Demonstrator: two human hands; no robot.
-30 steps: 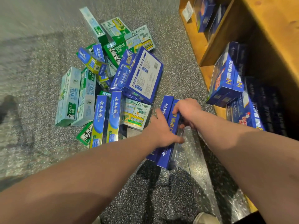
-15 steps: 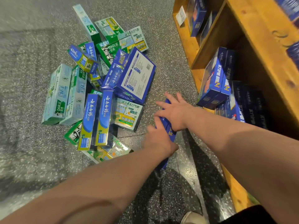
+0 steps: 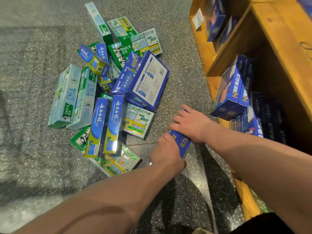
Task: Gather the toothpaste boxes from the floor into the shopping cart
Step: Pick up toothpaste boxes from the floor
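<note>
Under the spread, nearly straight fingers (image 3: 180, 113) of my right hand (image 3: 192, 124) lie two blue boxes (image 3: 182, 141); my left hand (image 3: 166, 152) grips their near end. A second ago the right hand was curled round their far end. They are low by the floor (image 3: 177, 39), beside the pile (image 3: 108, 102); no cart is visible, so I think lifting comes next.

Floor (image 3: 33, 81): grey, finely speckled white; darker, glossier band beside shelving (image 3: 278, 31).
Nearest boxes (image 3: 183, 142): deep blue, yellow lettering.
Long boxes (image 3: 98, 127): blue with white script, yellow-green lower ends.
DARLIE boxes (image 3: 65, 97): pale mint and white, dark green ends.
Large pack (image 3: 148, 81): blue border, white printed panel.
Shelving: orange-brown wood grain.
Shelf packs (image 3: 231, 92): blue, red and white lettering.
</note>
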